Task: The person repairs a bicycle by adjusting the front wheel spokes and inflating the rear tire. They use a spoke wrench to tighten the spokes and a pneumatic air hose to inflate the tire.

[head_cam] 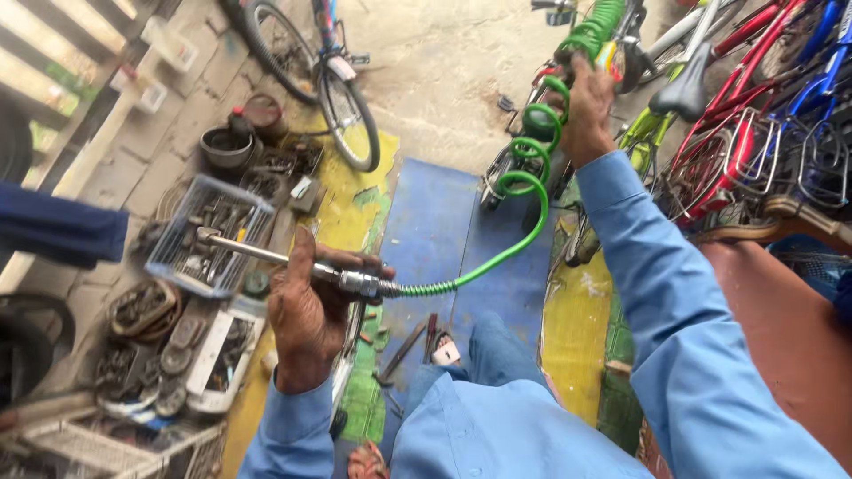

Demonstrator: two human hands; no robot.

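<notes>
Gripping air nozzle (293, 263) in our left hand (306, 319); right hand (587, 111) clamped on green coiled hose (532, 151), stretched out; nozzle not yet at any tyre.

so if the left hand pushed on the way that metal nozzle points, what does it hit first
Most likely the clear plastic crate of metal parts: the nozzle held in the left hand aims up-left, its tip already over the crate's rim. Depth is unclear, so it may pass just above.
</notes>
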